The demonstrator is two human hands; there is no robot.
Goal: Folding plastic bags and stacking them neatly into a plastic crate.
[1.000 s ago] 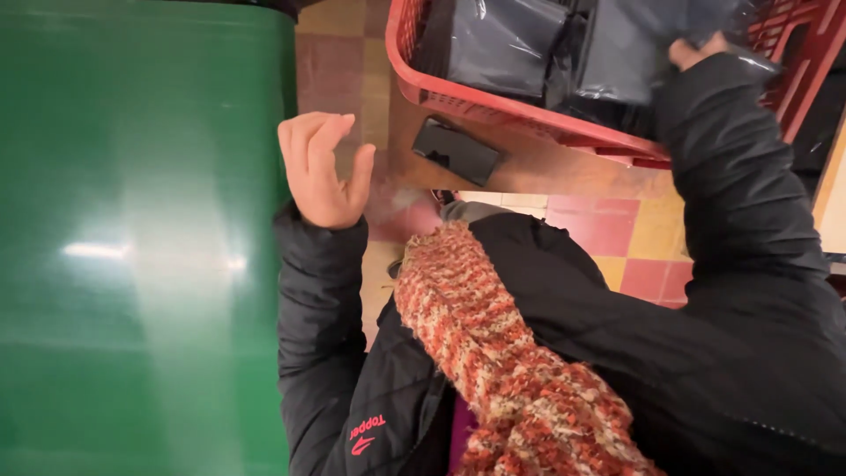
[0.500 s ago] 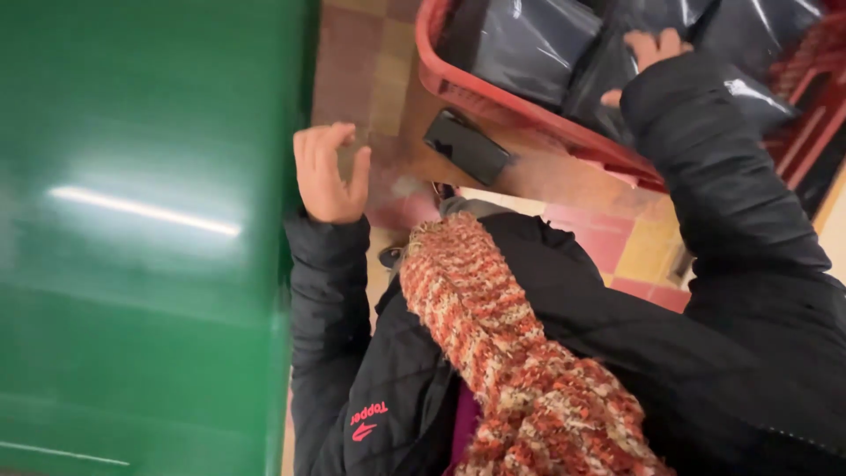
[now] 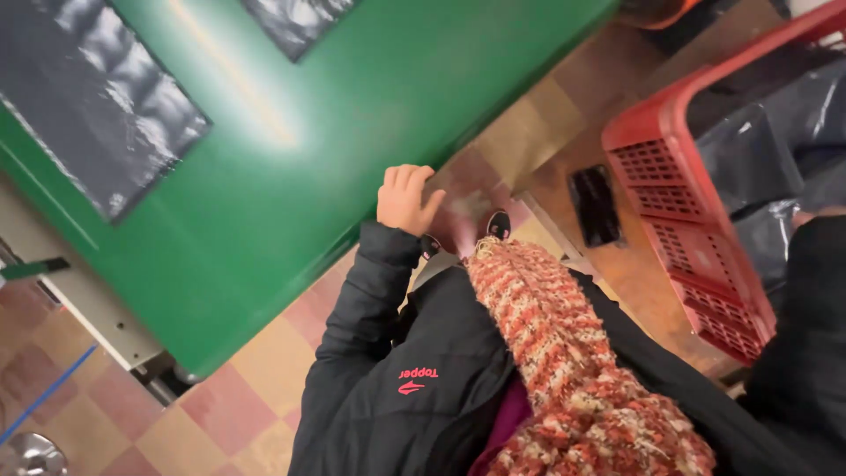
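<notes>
The biggest thing I see is the glossy green flat-topped table (image 3: 370, 115), which fills the upper left of my view and runs on a slant, with its long near edge toward me. On it lie two shiny black plastic bags: a large one (image 3: 97, 106) toward the table's far left end and a smaller one (image 3: 295, 19) at the top edge of the view. Next in size is my black padded jacket (image 3: 397, 388), with a knitted scarf in red, orange and cream (image 3: 564, 361) hanging down its front. To the right stands a red plastic basket with perforated walls (image 3: 696, 238) on the tiled floor of tan and reddish squares (image 3: 264, 379), holding more shiny black plastic packages (image 3: 775, 132). Between the table's near edge and the basket a small flat black rectangular object (image 3: 595, 204) lies on the floor. My left hand (image 3: 404, 199) is at the table's near edge, fingers (image 3: 407, 176) curled loosely together and thumb out, holding nothing; whether it touches the edge I cannot tell. My right arm in its black sleeve (image 3: 806, 335) reaches into the basket at the right edge of the view, where only a sliver of my right hand (image 3: 815, 213) shows among the black packages, so I cannot tell its grip.
</notes>
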